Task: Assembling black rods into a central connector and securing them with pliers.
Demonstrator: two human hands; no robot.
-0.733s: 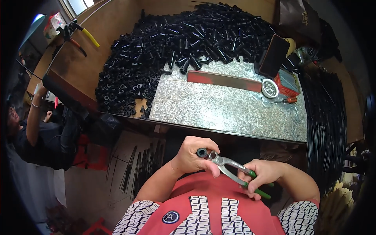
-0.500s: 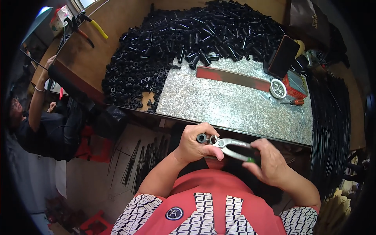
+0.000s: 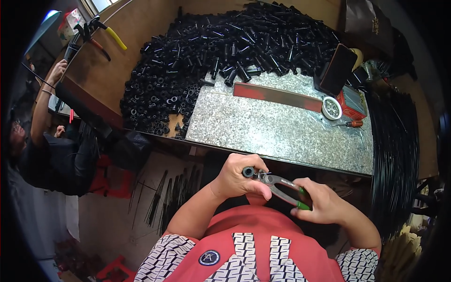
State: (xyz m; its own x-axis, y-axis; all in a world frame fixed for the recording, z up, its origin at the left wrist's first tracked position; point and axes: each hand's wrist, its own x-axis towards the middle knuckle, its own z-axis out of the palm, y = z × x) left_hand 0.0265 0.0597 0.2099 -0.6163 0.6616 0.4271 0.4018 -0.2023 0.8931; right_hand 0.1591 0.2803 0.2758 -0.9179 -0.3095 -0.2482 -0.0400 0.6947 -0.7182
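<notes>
My left hand (image 3: 240,177) is closed around a black tubular part (image 3: 248,172), whose round hollow end faces up between thumb and fingers. My right hand (image 3: 319,201) grips the green-ended handles of metal pliers (image 3: 277,182). The jaws of the pliers reach in beside the tube at my left fingers; exactly what they pinch is too small to tell. Both hands are held in front of my body, just off the near edge of the stone-topped table (image 3: 263,131).
A heap of black tubes and rings (image 3: 225,42) covers the table's back. On the slab lie a flat metal bar (image 3: 277,97), a white cup of small bits (image 3: 331,108), and a screwdriver (image 3: 353,124). A phone (image 3: 339,68) stands behind. Long black rods (image 3: 394,155) hang at right. Another person (image 3: 51,155) works at left.
The right hand has closed round the pliers' handles, which now tilt more downward to the right. Both hands and the tube have shifted slightly down and the tube a little right.
</notes>
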